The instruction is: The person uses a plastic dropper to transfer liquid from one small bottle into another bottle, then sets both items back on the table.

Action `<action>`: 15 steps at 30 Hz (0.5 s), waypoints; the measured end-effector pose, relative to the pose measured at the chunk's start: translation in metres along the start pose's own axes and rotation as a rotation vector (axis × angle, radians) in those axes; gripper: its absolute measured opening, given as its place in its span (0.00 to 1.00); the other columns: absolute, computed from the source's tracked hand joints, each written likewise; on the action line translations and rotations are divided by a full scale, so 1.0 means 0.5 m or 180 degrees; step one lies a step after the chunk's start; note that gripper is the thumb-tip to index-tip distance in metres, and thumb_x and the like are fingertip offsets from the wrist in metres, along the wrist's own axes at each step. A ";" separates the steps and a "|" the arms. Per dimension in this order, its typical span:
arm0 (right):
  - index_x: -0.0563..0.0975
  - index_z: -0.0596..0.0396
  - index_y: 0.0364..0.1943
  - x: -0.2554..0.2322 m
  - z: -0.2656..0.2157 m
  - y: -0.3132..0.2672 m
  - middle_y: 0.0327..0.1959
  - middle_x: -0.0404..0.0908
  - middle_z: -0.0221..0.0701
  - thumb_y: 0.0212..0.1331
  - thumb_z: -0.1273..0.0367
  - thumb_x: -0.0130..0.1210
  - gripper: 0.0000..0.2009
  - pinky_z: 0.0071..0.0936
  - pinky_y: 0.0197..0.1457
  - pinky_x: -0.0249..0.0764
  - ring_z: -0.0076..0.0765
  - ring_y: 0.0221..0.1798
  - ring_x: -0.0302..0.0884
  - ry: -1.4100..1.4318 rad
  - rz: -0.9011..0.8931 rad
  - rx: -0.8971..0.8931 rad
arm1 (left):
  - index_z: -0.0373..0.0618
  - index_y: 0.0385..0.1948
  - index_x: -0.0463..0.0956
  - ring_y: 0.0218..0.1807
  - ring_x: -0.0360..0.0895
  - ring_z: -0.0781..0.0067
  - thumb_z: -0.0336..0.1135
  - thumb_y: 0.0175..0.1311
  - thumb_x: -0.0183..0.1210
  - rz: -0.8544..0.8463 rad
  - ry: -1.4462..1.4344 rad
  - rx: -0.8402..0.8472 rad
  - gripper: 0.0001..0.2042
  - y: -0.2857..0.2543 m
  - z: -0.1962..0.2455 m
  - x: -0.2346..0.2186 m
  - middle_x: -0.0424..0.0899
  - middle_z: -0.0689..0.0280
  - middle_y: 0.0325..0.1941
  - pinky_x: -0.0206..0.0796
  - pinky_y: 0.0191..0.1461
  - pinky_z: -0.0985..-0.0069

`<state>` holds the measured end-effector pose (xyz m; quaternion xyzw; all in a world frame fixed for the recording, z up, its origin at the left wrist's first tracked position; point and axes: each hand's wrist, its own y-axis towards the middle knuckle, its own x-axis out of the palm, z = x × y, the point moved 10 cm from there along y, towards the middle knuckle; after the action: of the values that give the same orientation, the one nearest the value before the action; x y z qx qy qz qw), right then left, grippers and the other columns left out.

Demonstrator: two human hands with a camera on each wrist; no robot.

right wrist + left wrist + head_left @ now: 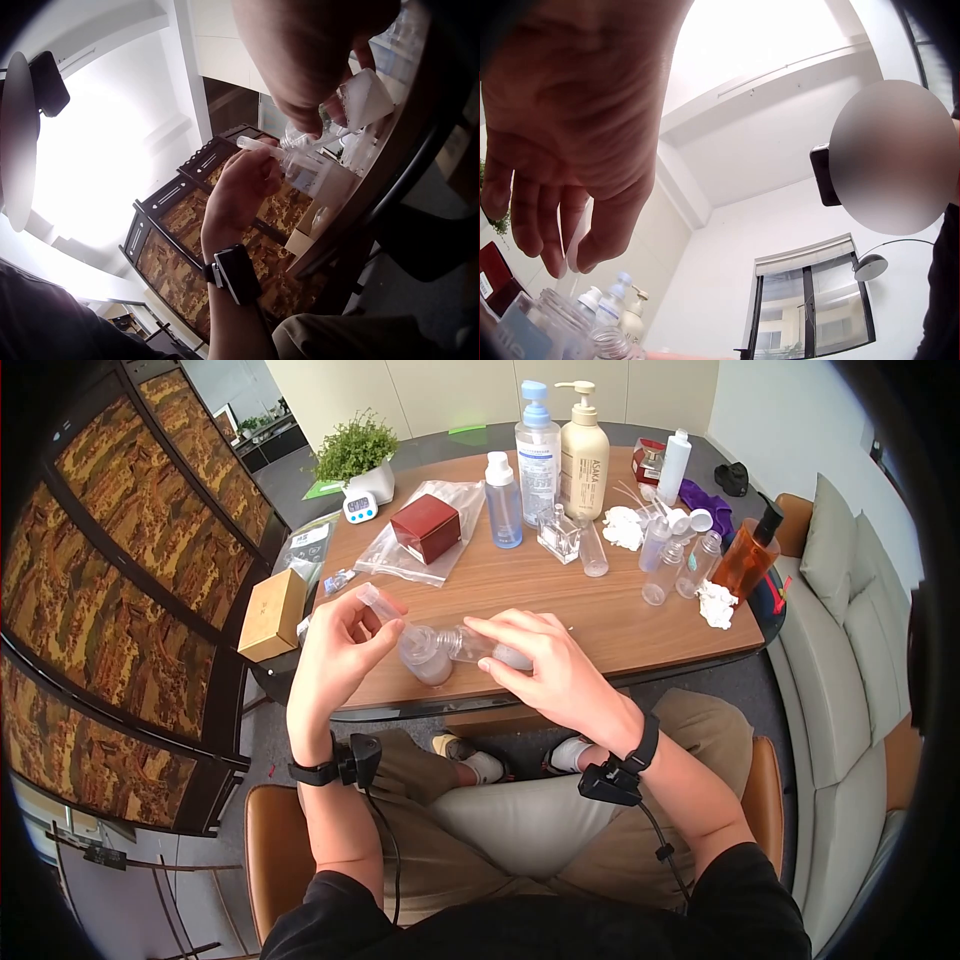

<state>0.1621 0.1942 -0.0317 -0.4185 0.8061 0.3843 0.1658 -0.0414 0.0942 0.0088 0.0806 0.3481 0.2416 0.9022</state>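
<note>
A pale sofa (pixel 850 650) flanks the wooden desk (pixel 640 630), where a left hand (pixel 333 650) pinches a clear tube (pixel 378 603) between thumb and fingers and a right hand (pixel 555 670) curls round a tilted small bottle (pixel 463 645). A clear jar (pixel 430 663) stands near the desk's front edge, left of centre; an overly steep tilt or a knock could spill contents or topple it.
</note>
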 end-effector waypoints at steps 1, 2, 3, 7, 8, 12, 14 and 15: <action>0.81 0.52 0.71 0.000 0.000 0.000 0.56 0.86 0.35 0.72 0.68 0.66 0.24 0.43 0.71 0.70 0.48 0.57 0.79 -0.0003 -0.0002 -0.0003 | 0.41 0.45 0.89 0.26 0.63 0.90 0.33 0.68 0.71 0.0002 -0.0001 -0.0001 0.09 0.000 0.002 -0.001 0.77 0.77 0.24 0.55 0.30 0.80; 0.81 0.52 0.71 0.001 0.000 0.000 0.56 0.86 0.35 0.72 0.68 0.66 0.24 0.43 0.71 0.70 0.48 0.57 0.79 -0.0003 -0.0004 -0.0003 | 0.40 0.45 0.89 0.26 0.63 0.89 0.33 0.68 0.71 -0.0006 0.0012 -0.0016 0.09 0.000 0.003 0.000 0.77 0.77 0.24 0.55 0.30 0.80; 0.81 0.52 0.71 0.000 0.000 0.000 0.55 0.86 0.35 0.71 0.68 0.66 0.24 0.43 0.71 0.70 0.48 0.57 0.79 -0.0018 0.0009 -0.0019 | 0.40 0.45 0.89 0.26 0.63 0.89 0.33 0.68 0.71 -0.0014 0.0026 -0.0032 0.09 0.000 0.002 0.000 0.76 0.77 0.23 0.55 0.30 0.80; 0.81 0.52 0.71 -0.001 -0.002 0.001 0.54 0.85 0.36 0.71 0.69 0.66 0.25 0.43 0.70 0.70 0.48 0.58 0.79 -0.0019 0.0016 -0.0039 | 0.39 0.44 0.89 0.26 0.63 0.89 0.34 0.67 0.71 0.0011 -0.0057 -0.0011 0.10 -0.001 -0.005 -0.002 0.76 0.77 0.22 0.55 0.30 0.79; 0.81 0.52 0.71 -0.001 -0.001 0.001 0.54 0.85 0.36 0.71 0.69 0.66 0.25 0.43 0.70 0.70 0.48 0.58 0.79 -0.0019 0.0015 -0.0038 | 0.39 0.44 0.90 0.26 0.63 0.89 0.34 0.67 0.71 0.0019 -0.0024 -0.0027 0.10 -0.001 -0.006 -0.003 0.75 0.77 0.22 0.55 0.30 0.79; 0.81 0.52 0.72 0.000 -0.001 0.001 0.54 0.85 0.35 0.71 0.69 0.66 0.25 0.43 0.70 0.70 0.48 0.57 0.79 -0.0020 0.0004 -0.0021 | 0.39 0.44 0.90 0.26 0.63 0.89 0.34 0.67 0.71 0.0023 -0.0032 -0.0112 0.10 -0.002 -0.007 -0.004 0.75 0.77 0.22 0.55 0.30 0.79; 0.81 0.52 0.72 0.000 -0.002 0.000 0.54 0.85 0.35 0.71 0.69 0.66 0.25 0.43 0.70 0.70 0.48 0.56 0.79 -0.0025 0.0005 -0.0011 | 0.39 0.44 0.90 0.26 0.63 0.89 0.34 0.67 0.72 0.0031 -0.0105 -0.0106 0.10 -0.002 -0.015 -0.004 0.75 0.77 0.22 0.55 0.30 0.79; 0.81 0.53 0.72 0.000 -0.002 0.000 0.54 0.85 0.35 0.71 0.69 0.66 0.25 0.42 0.70 0.70 0.48 0.56 0.79 -0.0024 0.0006 -0.0011 | 0.39 0.44 0.90 0.26 0.63 0.89 0.33 0.67 0.72 0.0040 -0.0177 -0.0101 0.10 -0.001 -0.018 -0.005 0.75 0.77 0.22 0.55 0.30 0.80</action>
<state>0.1623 0.1935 -0.0309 -0.4165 0.8051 0.3874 0.1677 -0.0485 0.0923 0.0033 0.0751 0.3186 0.2504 0.9111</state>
